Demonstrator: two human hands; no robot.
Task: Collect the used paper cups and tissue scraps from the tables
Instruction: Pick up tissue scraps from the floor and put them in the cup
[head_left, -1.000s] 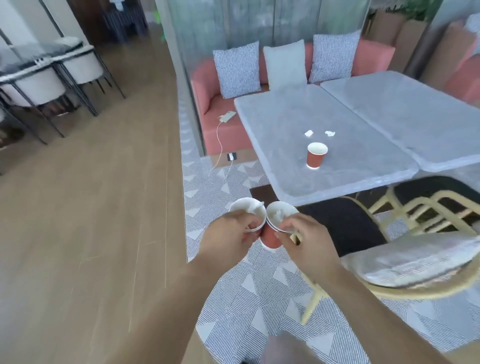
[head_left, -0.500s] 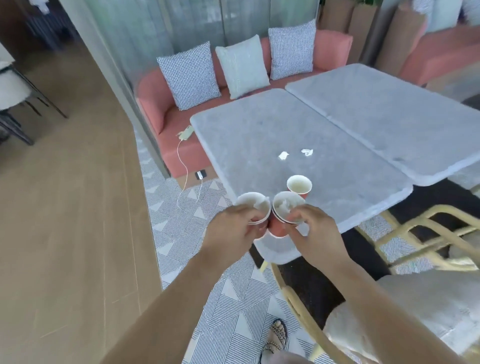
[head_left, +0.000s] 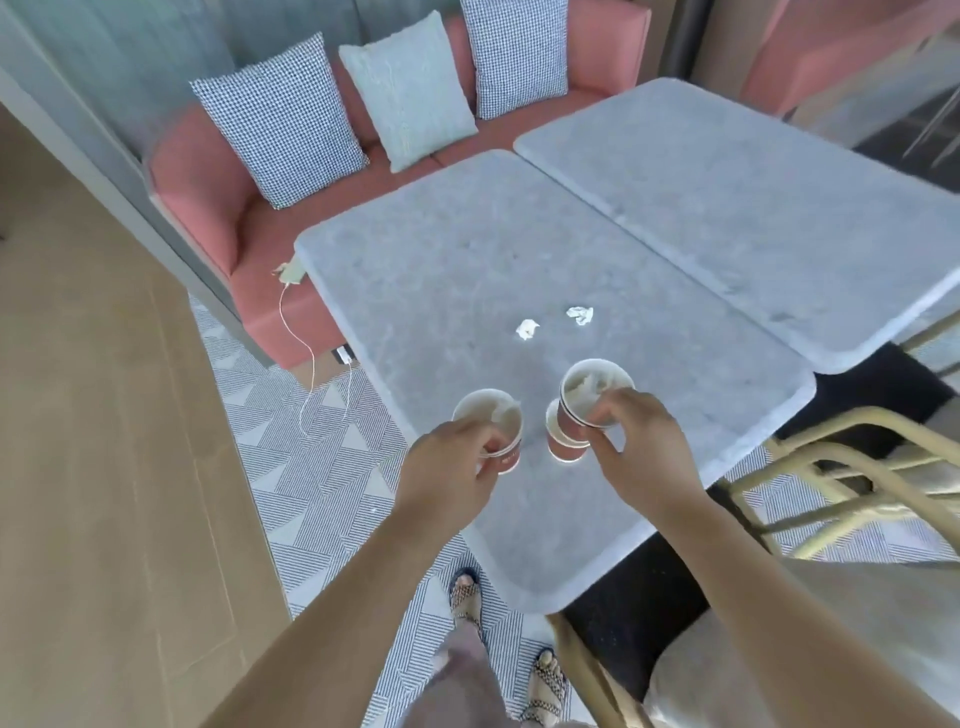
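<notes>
Rust-red paper cups with white insides cluster at the lower centre of the frame. The left-held cup (head_left: 493, 418) is gripped round its rim by the left hand (head_left: 447, 473), and the right-held cup (head_left: 592, 387) is pinched at its rim by the right hand (head_left: 639, 452). Both hold crumpled white tissue. The standing cup (head_left: 563, 448) rests on the grey stone-look table (head_left: 441, 270), just below the right-held cup and partly hidden by it. Higher in the frame, two white tissue scraps (head_left: 527, 328) (head_left: 580, 315) lie near each other on the same top. A second grey table (head_left: 727, 182) adjoins at the upper right, with a pink sofa (head_left: 208, 192) behind and a cane chair (head_left: 831, 467) at the right.

The likely step is nesting the right-held cup into the standing one. Coming down off-centre could knock the light standing cup over. Tilting either held cup could spill its tissue. With both hands full, the scraps would be awkward to pick up.
</notes>
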